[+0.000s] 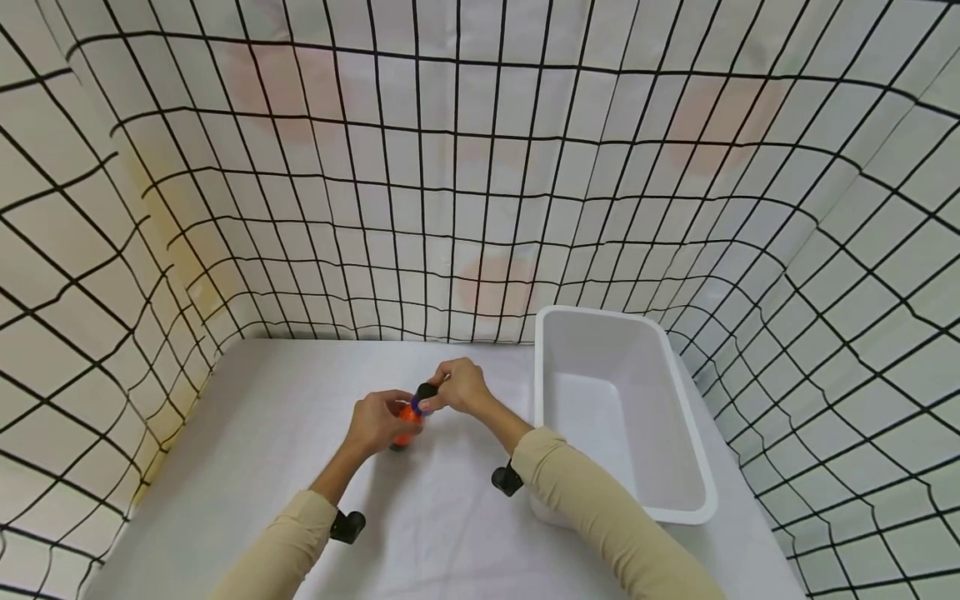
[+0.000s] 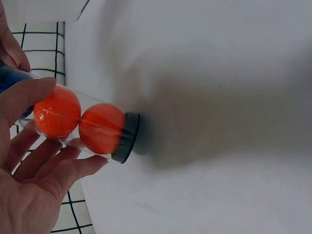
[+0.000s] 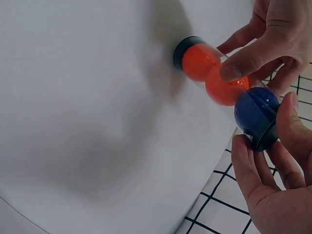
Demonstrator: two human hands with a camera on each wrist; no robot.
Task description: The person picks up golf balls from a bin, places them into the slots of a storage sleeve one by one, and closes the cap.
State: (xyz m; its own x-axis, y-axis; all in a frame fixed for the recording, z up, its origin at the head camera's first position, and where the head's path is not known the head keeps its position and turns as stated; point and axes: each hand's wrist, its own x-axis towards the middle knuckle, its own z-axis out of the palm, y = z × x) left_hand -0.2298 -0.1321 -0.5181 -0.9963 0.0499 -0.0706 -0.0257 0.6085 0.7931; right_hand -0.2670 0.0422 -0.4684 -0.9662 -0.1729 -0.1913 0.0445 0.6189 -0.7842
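A clear plastic tube [image 2: 89,101] holds two orange balls [image 2: 102,129] and a blue ball [image 3: 254,109]. Each end carries a dark cap; the cap beyond the orange balls [image 2: 129,138] points down toward the table. My left hand [image 1: 375,423] grips the tube around its middle, thumb on one side and fingers on the other. At the upper end, my right hand [image 1: 463,387] pinches the cap by the blue ball [image 3: 266,136] between thumb and fingers. The tube is tilted; in the head view both hands partly hide it.
To the right stands a white plastic tub [image 1: 697,450], close beside the right forearm. A white cloth covers the table [image 1: 262,417]. Black netting [image 1: 457,196] surrounds its back and sides. A small black camera is strapped to each wrist.
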